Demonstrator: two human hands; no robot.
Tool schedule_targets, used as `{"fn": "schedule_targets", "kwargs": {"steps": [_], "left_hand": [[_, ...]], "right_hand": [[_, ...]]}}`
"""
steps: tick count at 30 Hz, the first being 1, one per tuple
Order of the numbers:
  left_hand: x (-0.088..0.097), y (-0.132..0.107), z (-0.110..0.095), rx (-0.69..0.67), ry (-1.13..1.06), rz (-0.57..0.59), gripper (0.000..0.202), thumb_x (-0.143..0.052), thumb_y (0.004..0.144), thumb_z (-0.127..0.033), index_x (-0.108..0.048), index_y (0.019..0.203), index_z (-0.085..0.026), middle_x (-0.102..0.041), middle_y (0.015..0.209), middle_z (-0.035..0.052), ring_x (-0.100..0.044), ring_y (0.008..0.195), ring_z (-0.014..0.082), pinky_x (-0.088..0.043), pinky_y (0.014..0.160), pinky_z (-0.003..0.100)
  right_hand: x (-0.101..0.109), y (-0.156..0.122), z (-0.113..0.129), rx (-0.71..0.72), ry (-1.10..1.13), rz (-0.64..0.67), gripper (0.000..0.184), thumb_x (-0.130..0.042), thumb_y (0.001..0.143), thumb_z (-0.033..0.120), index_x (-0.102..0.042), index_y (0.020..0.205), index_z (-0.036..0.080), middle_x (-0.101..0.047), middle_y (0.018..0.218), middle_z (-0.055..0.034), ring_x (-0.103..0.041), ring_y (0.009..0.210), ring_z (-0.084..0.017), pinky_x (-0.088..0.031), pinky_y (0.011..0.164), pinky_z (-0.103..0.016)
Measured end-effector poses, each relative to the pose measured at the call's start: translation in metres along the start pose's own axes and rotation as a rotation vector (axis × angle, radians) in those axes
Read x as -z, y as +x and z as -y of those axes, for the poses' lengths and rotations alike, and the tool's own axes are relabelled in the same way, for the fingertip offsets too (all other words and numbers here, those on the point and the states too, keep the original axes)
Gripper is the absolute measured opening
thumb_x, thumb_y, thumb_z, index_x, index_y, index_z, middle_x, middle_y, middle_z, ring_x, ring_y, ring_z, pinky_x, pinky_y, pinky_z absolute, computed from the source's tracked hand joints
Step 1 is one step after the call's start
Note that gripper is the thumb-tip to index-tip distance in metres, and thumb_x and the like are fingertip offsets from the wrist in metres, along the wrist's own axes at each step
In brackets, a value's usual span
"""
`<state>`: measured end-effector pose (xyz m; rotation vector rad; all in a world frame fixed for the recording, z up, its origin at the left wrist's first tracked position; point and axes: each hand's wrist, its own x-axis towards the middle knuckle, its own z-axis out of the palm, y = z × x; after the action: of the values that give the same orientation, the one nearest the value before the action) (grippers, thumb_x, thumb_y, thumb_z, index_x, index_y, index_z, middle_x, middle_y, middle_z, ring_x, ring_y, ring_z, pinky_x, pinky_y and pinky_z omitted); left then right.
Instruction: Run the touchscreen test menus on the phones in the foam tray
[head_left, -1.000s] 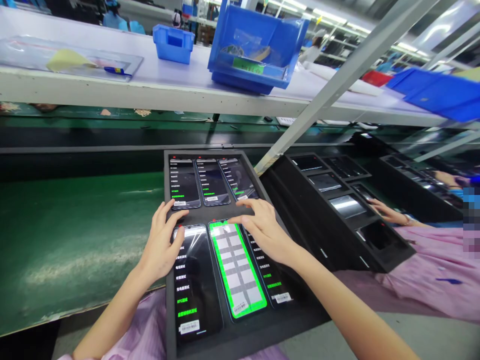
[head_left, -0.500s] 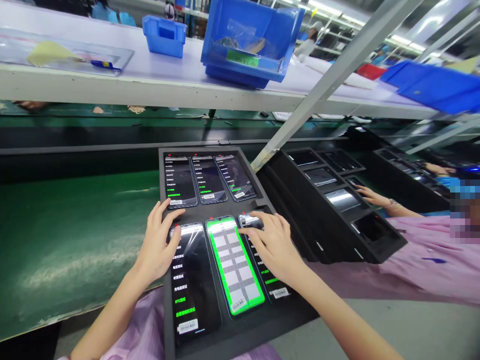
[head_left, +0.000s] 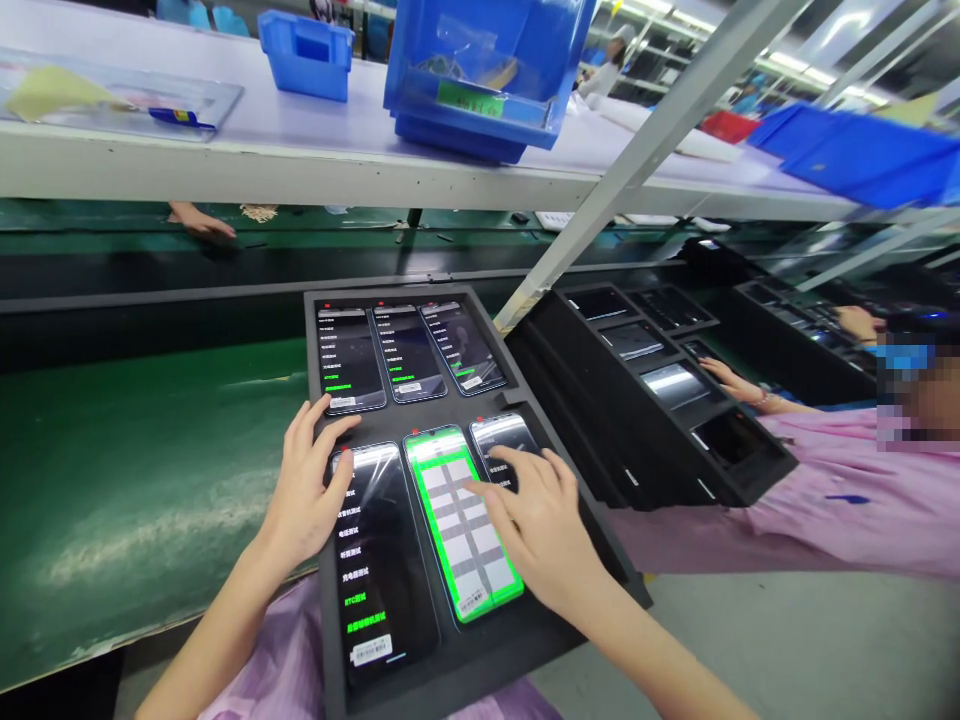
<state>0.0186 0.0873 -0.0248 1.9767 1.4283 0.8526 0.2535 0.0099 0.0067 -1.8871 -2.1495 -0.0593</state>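
- The phone with the green-bordered grid screen (head_left: 461, 520) lies face up in the middle front pocket of a black foam tray (head_left: 480, 655), where the pocket seems to keep it from sliding under touch.
- The right hand (head_left: 536, 530) is open and holds nothing. Its fingers are spread and its index tip is on that grid.
- The left hand (head_left: 307, 490) is also open and empty, lying flat on the tray by the top of the left front phone (head_left: 382, 570), probably to steady the tray.
- The right front phone (head_left: 506, 440) is partly hidden under the right hand's fingers, and three rear phones (head_left: 405, 350) show menu lists.
- The tray's near end juts past the green conveyor belt (head_left: 150, 470) toward the person.
- A co-worker's hand (head_left: 724, 378) touches a neighbouring tray (head_left: 652, 400).
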Motion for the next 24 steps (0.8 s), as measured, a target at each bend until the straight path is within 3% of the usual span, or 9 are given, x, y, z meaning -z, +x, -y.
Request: {"fn": "schedule_targets", "kwargs": {"steps": [2, 5, 11, 13, 17, 19, 24], "left_hand": [[0.000, 0.000, 0.000, -0.006, 0.003, -0.002, 0.033, -0.034, 0.089, -0.034, -0.050, 0.117, -0.028, -0.030, 0.142, 0.0059, -0.015, 0.136, 0.0259, -0.019, 0.108, 0.057], [0.000, 0.000, 0.000, -0.008, 0.013, 0.002, 0.033, -0.034, 0.089, -0.035, -0.050, 0.117, -0.028, -0.029, 0.142, 0.0063, -0.015, 0.136, 0.0260, -0.020, 0.108, 0.058], [0.001, 0.001, 0.000, -0.009, 0.021, 0.004, 0.033, -0.034, 0.089, -0.035, -0.050, 0.117, -0.028, -0.029, 0.142, 0.0063, -0.016, 0.136, 0.0262, -0.019, 0.108, 0.057], [0.001, 0.001, 0.000, -0.006, 0.024, 0.001, 0.033, -0.034, 0.089, -0.035, -0.050, 0.116, -0.028, -0.030, 0.141, 0.0061, -0.016, 0.136, 0.0267, -0.019, 0.108, 0.058], [0.000, 0.001, 0.002, -0.031, 0.039, -0.002, 0.033, -0.035, 0.089, -0.034, -0.050, 0.117, -0.027, -0.030, 0.142, 0.0065, -0.016, 0.136, 0.0268, -0.019, 0.108, 0.057], [0.000, 0.001, 0.002, -0.044, 0.046, -0.006, 0.033, -0.035, 0.089, -0.033, -0.049, 0.118, -0.027, -0.030, 0.142, 0.0064, -0.017, 0.136, 0.0263, -0.019, 0.109, 0.056], [0.000, 0.001, 0.003, -0.038, 0.056, -0.004, 0.033, -0.034, 0.089, -0.034, -0.049, 0.117, -0.027, -0.030, 0.142, 0.0062, -0.016, 0.136, 0.0254, -0.019, 0.109, 0.055]], "right_hand": [[0.002, -0.007, -0.004, -0.082, -0.046, -0.074, 0.038, -0.031, 0.091, 0.024, -0.069, 0.090, 0.024, -0.056, 0.106, -0.0091, -0.048, 0.104, -0.022, -0.029, 0.098, -0.050], [0.002, -0.019, 0.002, -0.035, -0.001, -0.095, 0.036, -0.032, 0.090, 0.023, -0.068, 0.096, 0.025, -0.055, 0.104, -0.0085, -0.048, 0.103, -0.021, -0.031, 0.097, -0.048], [-0.004, -0.026, 0.029, 0.076, 0.051, 0.018, 0.037, -0.032, 0.091, 0.026, -0.063, 0.108, 0.036, -0.055, 0.109, -0.0047, -0.047, 0.106, -0.020, -0.026, 0.100, -0.046], [-0.005, -0.025, 0.028, 0.029, 0.021, 0.023, 0.037, -0.031, 0.091, 0.026, -0.064, 0.105, 0.036, -0.055, 0.110, -0.0051, -0.047, 0.106, -0.021, -0.027, 0.100, -0.047], [-0.001, -0.029, 0.016, -0.195, -0.068, -0.092, 0.039, -0.030, 0.091, 0.025, -0.069, 0.093, 0.027, -0.055, 0.108, -0.0094, -0.049, 0.104, -0.023, -0.028, 0.098, -0.052], [0.001, -0.033, 0.014, -0.228, -0.086, -0.121, 0.038, -0.031, 0.090, 0.024, -0.069, 0.092, 0.024, -0.055, 0.107, -0.0109, -0.048, 0.103, -0.024, -0.030, 0.096, -0.052], [0.000, -0.040, 0.031, -0.005, 0.062, -0.136, 0.037, -0.032, 0.089, 0.023, -0.065, 0.104, 0.031, -0.053, 0.106, -0.0070, -0.047, 0.103, -0.020, -0.027, 0.098, -0.045]]}}
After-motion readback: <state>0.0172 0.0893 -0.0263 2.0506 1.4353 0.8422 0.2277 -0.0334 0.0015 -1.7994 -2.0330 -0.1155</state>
